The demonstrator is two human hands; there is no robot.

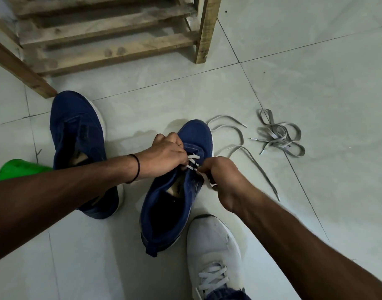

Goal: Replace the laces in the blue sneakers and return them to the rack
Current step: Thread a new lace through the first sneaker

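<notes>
the left hand (164,152) sits at the middle of the frame, fingers curled tight over the eyelet area of the near blue sneaker (175,202) and gripping its upper there. the fingertips are tucked under and hidden. just to its right, the right hand (221,173) is closed too, fingers bunched and pinching the white lace (194,157). a short white end shows at the lower edge of the fist. a few white rungs of that lace cross the sneaker between the two hands. a black band (136,169) circles the left wrist.

the near blue sneaker stands on the tiled floor (315,72) at centre, toe toward the top of the frame. the second blue sneaker (81,137) lies at centre left, unlaced, partly under the left forearm. a loose grey lace (240,146) trails right of the near sneaker's toe, and a grey lace tangle (279,137) lies further right. the wooden rack (110,35) fills the upper left. a white shoe (214,245) is at bottom centre, and a green object (19,169) is at the left edge.
</notes>
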